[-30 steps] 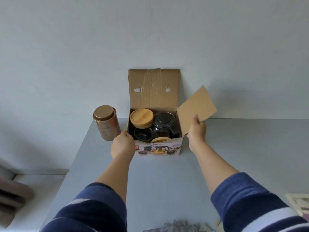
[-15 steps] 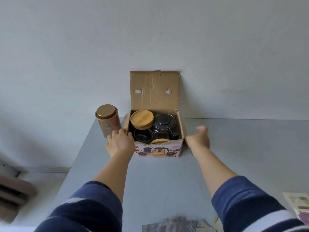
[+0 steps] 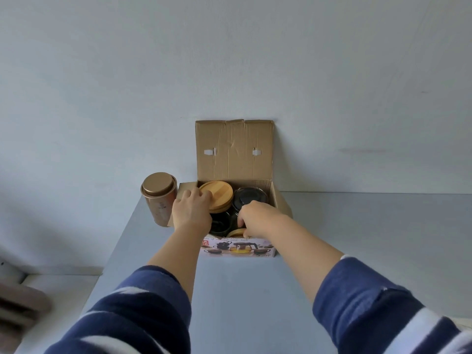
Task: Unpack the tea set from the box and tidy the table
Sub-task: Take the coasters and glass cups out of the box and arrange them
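Observation:
The open cardboard box (image 3: 237, 249) stands against the wall, its lid flap upright. Inside it are a stack of bamboo lids (image 3: 221, 192) at the back left, a glass teapot with a dark lid (image 3: 251, 199) at the back right, dark glass cups (image 3: 221, 224) at the front left and a small bamboo disc (image 3: 235, 233) at the front. My left hand (image 3: 191, 213) reaches over the box's left wall, fingertips on the bamboo stack's left rim. My right hand (image 3: 256, 218) dips into the box in front of the teapot, fingers curled down, thumb touching the small disc. Neither grip is visible.
A copper tea tin (image 3: 158, 199) stands just left of the box, close to my left hand. The box's side flaps (image 3: 283, 204) are folded outward. The grey table (image 3: 255, 290) ends at a left edge near the tin. A brown object (image 3: 20, 307) sits lower left, off the table.
The cardboard sheet my right hand held a second ago is out of view. Both hands have left the box's outer sides and moved in over its contents.

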`<state>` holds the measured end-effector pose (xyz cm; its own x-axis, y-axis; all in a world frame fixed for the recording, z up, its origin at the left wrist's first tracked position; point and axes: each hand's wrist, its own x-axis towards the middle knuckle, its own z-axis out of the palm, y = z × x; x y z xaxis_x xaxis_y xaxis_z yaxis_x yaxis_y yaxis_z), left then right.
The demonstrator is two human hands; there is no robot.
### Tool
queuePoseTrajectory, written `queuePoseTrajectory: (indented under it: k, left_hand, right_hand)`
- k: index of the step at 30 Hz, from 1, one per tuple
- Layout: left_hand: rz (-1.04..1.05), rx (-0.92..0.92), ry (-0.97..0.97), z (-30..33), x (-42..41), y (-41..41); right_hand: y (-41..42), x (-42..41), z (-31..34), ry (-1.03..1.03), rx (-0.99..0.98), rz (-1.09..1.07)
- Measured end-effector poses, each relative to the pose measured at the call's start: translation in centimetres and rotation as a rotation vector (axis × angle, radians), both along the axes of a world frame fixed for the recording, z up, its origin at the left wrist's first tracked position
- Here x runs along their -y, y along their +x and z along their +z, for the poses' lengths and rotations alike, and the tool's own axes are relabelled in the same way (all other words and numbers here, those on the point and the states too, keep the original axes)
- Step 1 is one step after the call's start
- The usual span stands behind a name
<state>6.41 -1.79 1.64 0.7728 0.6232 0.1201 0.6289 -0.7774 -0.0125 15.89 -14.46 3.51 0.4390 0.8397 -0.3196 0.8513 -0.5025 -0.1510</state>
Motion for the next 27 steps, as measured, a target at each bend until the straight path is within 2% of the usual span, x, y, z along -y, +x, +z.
queuePoseTrajectory:
  k: [4, 7, 12, 16, 18, 21, 23, 27]
  left_hand:
    - [0.027, 0.012, -0.011, -0.1, 0.3, 0.2]
    - [0.158, 0.100, -0.173, 0.7, 0.7, 0.7]
    - [0.353, 0.165, -0.407, 1.7, 1.2, 1.4]
    - [0.384, 0.204, -0.561, 2.1, 0.7, 1.6]
    - [0.451, 0.294, -0.732, 1.9, 0.4, 2.1]
    - [0.636, 0.587, -0.985, 1.7, 0.1, 2.5]
    - [0.671, 0.697, -1.063, 1.8, 0.4, 2.6]
    - [0.674, 0.800, -1.133, 1.7, 0.7, 2.2]
  right_hand:
    - [0.6, -0.9, -0.3, -0.067, -0.118, 0.009]
    - [1.1, -0.8, -0.2, -0.093, -0.202, 0.011]
    - [1.3, -0.6, -0.3, -0.066, -0.224, -0.003]
    - [1.3, -0.1, 0.1, -0.033, -0.302, 0.013]
    - [1.2, 0.1, 0.0, -0.013, -0.367, -0.013]
    - [0.8, 0.2, 0.0, 0.001, -0.383, 0.005]
    - [0.7, 0.1, 0.1, 0.017, -0.310, 0.071]
    - [0.1, -0.7, 0.0, -0.008, -0.161, 0.187]
